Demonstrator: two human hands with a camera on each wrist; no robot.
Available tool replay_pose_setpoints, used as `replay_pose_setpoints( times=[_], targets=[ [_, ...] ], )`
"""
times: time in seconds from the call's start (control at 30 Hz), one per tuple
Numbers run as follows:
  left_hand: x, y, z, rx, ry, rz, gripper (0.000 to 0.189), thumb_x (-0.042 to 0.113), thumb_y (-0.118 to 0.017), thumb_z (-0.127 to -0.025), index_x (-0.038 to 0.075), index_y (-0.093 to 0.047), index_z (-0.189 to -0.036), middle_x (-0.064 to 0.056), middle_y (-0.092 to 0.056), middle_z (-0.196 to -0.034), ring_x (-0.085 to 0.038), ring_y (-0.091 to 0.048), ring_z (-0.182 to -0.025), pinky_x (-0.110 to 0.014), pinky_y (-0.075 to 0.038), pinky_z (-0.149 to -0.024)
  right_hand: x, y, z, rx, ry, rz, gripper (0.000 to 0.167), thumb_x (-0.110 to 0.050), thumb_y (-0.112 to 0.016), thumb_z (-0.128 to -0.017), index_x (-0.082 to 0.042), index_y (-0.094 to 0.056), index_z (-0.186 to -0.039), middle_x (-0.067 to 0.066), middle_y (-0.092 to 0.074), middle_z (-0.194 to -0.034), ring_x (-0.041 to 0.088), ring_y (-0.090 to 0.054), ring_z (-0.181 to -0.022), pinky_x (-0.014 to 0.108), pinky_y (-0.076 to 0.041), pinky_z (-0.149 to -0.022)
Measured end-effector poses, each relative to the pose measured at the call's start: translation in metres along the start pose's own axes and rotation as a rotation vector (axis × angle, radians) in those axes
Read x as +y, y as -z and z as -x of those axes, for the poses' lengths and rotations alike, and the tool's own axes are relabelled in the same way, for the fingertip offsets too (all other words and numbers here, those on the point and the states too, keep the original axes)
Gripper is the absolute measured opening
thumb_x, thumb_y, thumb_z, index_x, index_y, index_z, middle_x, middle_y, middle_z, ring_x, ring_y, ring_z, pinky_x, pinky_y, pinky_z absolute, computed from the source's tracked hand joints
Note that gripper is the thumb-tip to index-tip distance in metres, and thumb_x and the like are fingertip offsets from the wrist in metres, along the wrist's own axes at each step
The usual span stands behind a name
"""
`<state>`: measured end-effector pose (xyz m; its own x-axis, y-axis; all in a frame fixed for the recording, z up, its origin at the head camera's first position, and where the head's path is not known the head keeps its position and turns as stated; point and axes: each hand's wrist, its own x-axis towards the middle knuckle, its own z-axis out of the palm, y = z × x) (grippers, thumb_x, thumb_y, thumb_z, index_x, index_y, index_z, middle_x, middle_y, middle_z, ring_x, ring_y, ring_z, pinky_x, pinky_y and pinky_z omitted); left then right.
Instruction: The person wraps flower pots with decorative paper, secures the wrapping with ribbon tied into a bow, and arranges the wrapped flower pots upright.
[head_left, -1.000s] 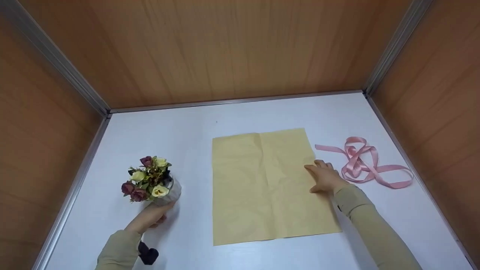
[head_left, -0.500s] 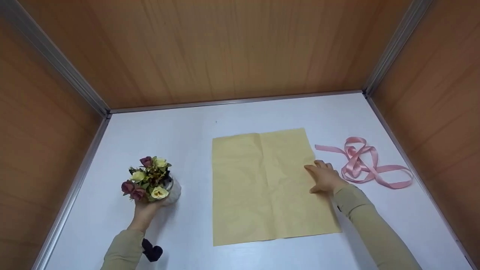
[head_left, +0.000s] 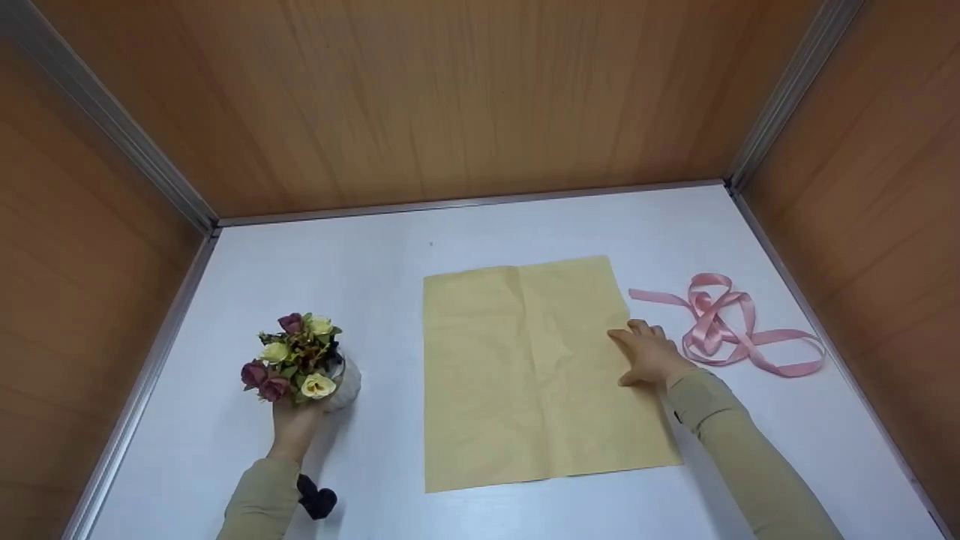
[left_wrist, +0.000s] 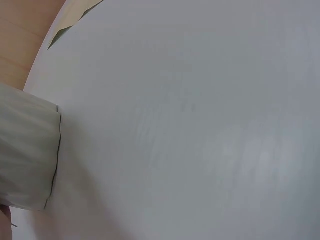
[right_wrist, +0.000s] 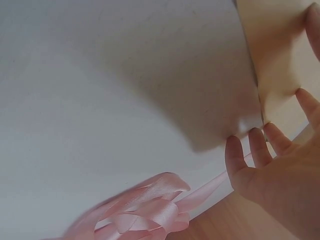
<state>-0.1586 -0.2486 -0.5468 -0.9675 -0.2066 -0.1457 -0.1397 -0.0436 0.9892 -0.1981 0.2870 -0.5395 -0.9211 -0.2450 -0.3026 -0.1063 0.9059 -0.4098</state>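
A whitish pot (head_left: 346, 386) with artificial roses (head_left: 296, 356) in dark red and pale yellow is at the left of the table. My left hand (head_left: 295, 431) grips it from the near left side, its fingers mostly hidden by blooms and pot. In the left wrist view the pot's side (left_wrist: 27, 150) fills the left edge, with a fingertip below. A sheet of tan wrapping paper (head_left: 495, 375), creased down the middle, lies flat at centre. My right hand (head_left: 651, 356) rests on its right edge with fingers spread; in the right wrist view several fingertips touch the paper (right_wrist: 277, 50) and table.
A loosely looped pink ribbon (head_left: 724, 330) lies right of the paper, close to my right hand. Wooden panels (head_left: 465, 97) wall the white table (head_left: 360, 270) at the back and both sides. A black device (head_left: 319, 501) sits at my left wrist.
My left hand has turned and shifted around the pot, from its front to farther under the flowers on the left. Pot, paper, ribbon and right hand have stayed in place.
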Motion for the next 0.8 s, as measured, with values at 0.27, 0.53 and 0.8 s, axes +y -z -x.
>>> replay_pose_setpoints(
  times=[0.27,0.53,0.8],
  targets=[
    [-0.0026,-0.0001,0.0000,0.107,-0.083,-0.321,0.093,0.010,-0.072,-0.082,0.004,-0.009,-0.150,-0.016,-0.025,-0.152,-0.026,-0.020,-0.141,-0.037,-0.015,-0.118,-0.0011,-0.0015,0.0015,0.005,-0.012,-0.008,0.086,-0.017,-0.083,-0.068,-0.003,-0.040,-0.141,0.034,-0.024,-0.145,0.055,-0.023,-0.127,0.070,-0.030,-0.095],
    [-0.0070,0.0025,0.0045,0.104,-0.021,-0.366,0.103,0.023,-0.075,-0.082,0.011,-0.001,-0.153,-0.010,-0.016,-0.157,-0.024,-0.012,-0.145,-0.040,-0.014,-0.118,-0.0038,-0.0028,0.0010,0.001,-0.016,-0.001,0.085,-0.017,-0.082,-0.069,-0.004,-0.039,-0.141,0.033,-0.024,-0.146,0.054,-0.023,-0.128,0.068,-0.030,-0.096],
    [-0.0050,0.0017,0.0028,0.100,0.001,-0.345,0.104,0.029,-0.075,-0.081,0.011,-0.002,-0.153,-0.009,-0.017,-0.157,-0.022,-0.013,-0.145,-0.039,-0.014,-0.118,-0.0036,-0.0005,0.0014,0.008,-0.011,0.003,0.085,-0.017,-0.082,-0.069,-0.004,-0.040,-0.141,0.033,-0.024,-0.145,0.055,-0.024,-0.127,0.069,-0.031,-0.095]
  ],
)
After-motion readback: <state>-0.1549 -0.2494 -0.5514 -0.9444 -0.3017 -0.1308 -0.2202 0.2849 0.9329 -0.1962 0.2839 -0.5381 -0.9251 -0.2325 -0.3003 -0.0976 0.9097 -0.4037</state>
